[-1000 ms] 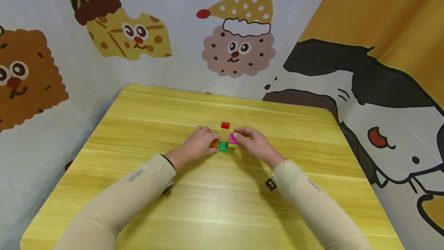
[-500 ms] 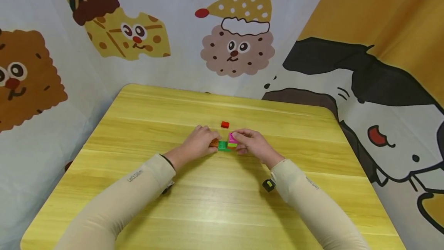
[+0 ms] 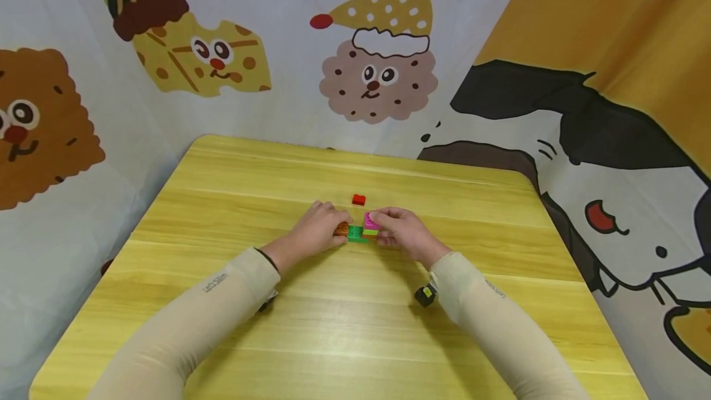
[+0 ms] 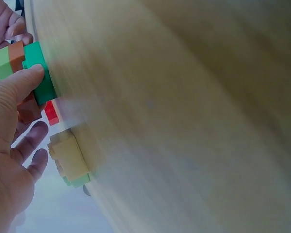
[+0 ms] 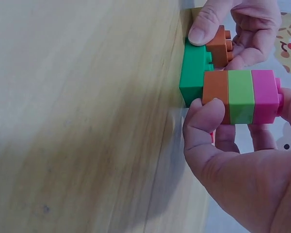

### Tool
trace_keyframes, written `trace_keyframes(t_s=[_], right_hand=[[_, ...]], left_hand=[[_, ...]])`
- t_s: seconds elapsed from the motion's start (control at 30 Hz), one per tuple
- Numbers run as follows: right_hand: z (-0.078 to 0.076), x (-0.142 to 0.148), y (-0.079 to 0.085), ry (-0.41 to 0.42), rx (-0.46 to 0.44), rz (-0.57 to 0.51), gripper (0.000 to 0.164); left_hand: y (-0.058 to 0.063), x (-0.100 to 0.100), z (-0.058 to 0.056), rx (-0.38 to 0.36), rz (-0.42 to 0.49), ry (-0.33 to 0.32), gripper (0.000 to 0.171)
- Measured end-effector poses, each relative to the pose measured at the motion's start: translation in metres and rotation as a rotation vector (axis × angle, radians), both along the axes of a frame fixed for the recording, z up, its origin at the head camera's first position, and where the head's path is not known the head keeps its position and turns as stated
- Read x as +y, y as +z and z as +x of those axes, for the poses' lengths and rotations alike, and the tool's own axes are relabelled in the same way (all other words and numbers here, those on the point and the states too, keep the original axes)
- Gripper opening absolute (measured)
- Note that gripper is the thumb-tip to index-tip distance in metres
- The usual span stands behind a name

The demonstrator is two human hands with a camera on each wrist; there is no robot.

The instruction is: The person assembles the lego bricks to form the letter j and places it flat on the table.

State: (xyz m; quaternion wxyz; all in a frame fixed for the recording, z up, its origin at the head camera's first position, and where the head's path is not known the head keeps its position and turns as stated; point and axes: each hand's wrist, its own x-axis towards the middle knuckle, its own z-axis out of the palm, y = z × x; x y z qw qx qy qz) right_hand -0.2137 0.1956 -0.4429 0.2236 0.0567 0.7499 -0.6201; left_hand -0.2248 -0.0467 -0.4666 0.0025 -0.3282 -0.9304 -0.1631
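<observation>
A long green toy building brick (image 5: 194, 73) lies flat on the table. My left hand (image 3: 313, 230) grips its left end, the thumb pressed on the green side, with an orange-brown brick (image 5: 217, 46) standing on that end. On the right end is an upright stack: an orange-brown brick (image 5: 216, 87) lowest, a light green brick (image 5: 241, 97) in the middle and a pink brick (image 5: 265, 97) on top. My right hand (image 3: 408, 233) holds this stack, one finger low at the bottom brick and the thumb at the pink top.
A small red brick (image 3: 358, 200) lies on the wooden table (image 3: 344, 326) just beyond the hands. In the left wrist view, a tan brick (image 4: 70, 156) with light green at its end stands past the left fingers. A printed cartoon cloth (image 3: 289, 110) hangs behind the table.
My right hand's lower fingers have come down beside the stack, while its thumb stays at the pink brick. My left hand keeps its grip on the left end.
</observation>
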Motion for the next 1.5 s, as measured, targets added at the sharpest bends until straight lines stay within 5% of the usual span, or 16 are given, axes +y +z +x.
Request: trace_keyframes(t_s=[0.63, 0.93, 1.13, 1.5], right_hand=[[0.0, 0.008, -0.008, 0.061, 0.058, 0.042, 0.06], [0.003, 0.011, -0.008, 0.099, 0.045, 0.015, 0.066], [0.004, 0.015, -0.008, 0.122, 0.035, -0.002, 0.068], [0.003, 0.013, -0.012, 0.186, 0.049, -0.038, 0.06]], left_hand=[[0.0, -0.002, 0.0, -0.015, -0.013, 0.001, 0.042], [0.007, -0.034, -0.006, -0.134, 0.058, 0.071, 0.096], [0.009, -0.052, -0.008, -0.138, 0.01, 0.086, 0.079], [0.012, -0.072, -0.009, 0.01, -0.119, -0.004, 0.055]])
